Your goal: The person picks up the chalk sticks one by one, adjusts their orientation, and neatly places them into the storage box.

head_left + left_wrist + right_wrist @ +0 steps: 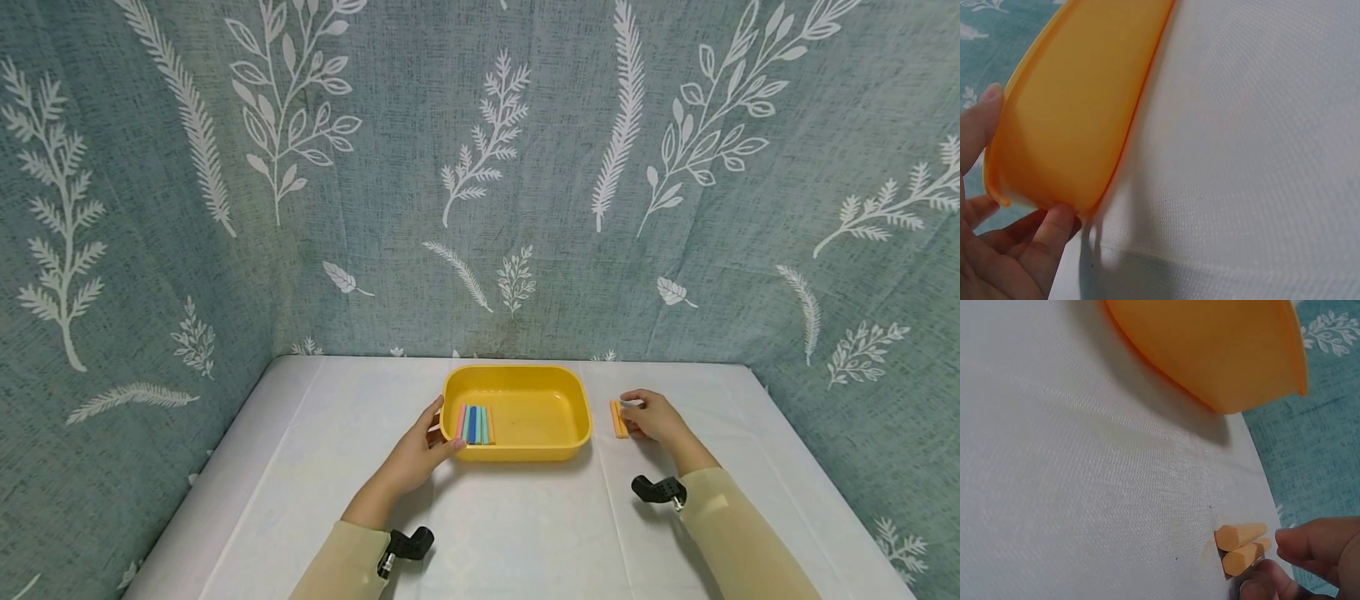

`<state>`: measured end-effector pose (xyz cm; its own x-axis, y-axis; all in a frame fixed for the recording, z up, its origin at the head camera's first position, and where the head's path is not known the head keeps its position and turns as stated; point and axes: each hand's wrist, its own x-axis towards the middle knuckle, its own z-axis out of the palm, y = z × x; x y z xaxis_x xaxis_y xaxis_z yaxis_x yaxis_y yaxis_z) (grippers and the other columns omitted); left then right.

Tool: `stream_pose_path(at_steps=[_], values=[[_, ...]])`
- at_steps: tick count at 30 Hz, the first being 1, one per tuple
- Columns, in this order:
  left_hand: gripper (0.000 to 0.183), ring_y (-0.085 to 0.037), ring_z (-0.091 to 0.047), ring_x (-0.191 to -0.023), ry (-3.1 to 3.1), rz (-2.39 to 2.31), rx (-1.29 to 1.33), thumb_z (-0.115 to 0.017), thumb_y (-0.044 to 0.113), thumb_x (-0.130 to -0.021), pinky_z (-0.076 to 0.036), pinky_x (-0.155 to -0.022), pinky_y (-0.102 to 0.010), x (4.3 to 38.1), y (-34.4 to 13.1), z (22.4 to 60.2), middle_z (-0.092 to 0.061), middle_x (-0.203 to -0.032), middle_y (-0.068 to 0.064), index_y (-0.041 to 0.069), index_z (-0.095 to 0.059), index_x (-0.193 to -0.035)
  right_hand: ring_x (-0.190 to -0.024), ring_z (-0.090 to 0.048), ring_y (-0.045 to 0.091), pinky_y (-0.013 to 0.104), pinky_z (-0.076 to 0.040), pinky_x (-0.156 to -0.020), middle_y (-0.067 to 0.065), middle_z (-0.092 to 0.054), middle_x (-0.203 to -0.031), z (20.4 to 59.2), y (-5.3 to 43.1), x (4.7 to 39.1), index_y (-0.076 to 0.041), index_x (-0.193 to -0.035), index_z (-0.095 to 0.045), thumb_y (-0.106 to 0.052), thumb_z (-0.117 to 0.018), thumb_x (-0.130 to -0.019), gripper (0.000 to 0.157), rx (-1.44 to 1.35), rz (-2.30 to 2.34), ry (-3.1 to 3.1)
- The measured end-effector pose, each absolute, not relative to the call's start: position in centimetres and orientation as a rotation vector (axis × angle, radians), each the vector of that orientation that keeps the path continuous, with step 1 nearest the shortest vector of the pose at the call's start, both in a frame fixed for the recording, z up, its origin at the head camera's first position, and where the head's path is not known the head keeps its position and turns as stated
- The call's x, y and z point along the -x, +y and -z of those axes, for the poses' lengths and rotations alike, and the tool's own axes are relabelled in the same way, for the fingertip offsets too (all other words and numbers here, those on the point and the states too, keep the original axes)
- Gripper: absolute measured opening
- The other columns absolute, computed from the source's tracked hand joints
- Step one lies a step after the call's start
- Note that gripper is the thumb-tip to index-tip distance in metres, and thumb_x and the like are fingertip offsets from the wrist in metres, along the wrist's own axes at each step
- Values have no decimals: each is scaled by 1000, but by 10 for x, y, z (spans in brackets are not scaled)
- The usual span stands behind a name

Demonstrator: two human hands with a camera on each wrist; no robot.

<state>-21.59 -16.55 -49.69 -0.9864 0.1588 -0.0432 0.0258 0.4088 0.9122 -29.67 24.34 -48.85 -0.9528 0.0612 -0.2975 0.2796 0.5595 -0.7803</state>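
A yellow plastic tub (540, 454) stands on the white tabletop. My left hand (416, 450) grips its left end, thumb at the near corner and fingers along the side; the left wrist view shows the fingertips (1057, 219) against the tub wall. Inside, at the left, a row of several chalk sticks (474, 425) lies side by side in pink, green, blue and orange. To the right of the tub, two orange chalk sticks (1241, 536) lie together on the cloth. Right at them is my right hand (654, 417), fingers bent; I cannot tell whether it holds a whitish piece (630, 403) by its fingertips.
White cloth (510, 533) covers the table under the tub and both hands. Green leaf-patterned fabric (420, 183) rises behind the table and along both sides. Each sleeve cuff carries a small black camera mount (411, 543).
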Motion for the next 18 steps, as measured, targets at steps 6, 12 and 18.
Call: stream_pose_path(at_steps=[6, 12, 18], values=[[90, -36, -51, -132, 2526, -1639, -168, -73, 31, -93, -44, -107, -48, 216, -165, 496, -41, -153, -20, 13, -17, -162, -77, -62, 18, 28, -57, -62, 18, -58, -107, 487, 242, 299, 1, -142, -50, -8, -58, -100, 44, -240, 1206, 2565], [90, -37, -50, -133, 2522, -1645, -179, -73, 30, -94, -44, -108, -49, 215, -165, 495, -40, -153, -21, 12, -17, -162, -76, -61, 18, 27, -57, -62, 20, -58, -109, 489, 244, 301, 2, -141, -52, -9, -59, -98, 45, -179, 1090, 2615], [90, -37, -50, -133, 2534, -1636, -179, -73, 31, -94, -44, -107, -49, 215, -166, 495, -40, -153, -21, 11, -17, -161, -74, -60, 18, 27, -56, -60, 22, -57, -112, 490, 245, 302, 2, -139, -53, -11, -65, -92, 50, -156, 991, 2666]])
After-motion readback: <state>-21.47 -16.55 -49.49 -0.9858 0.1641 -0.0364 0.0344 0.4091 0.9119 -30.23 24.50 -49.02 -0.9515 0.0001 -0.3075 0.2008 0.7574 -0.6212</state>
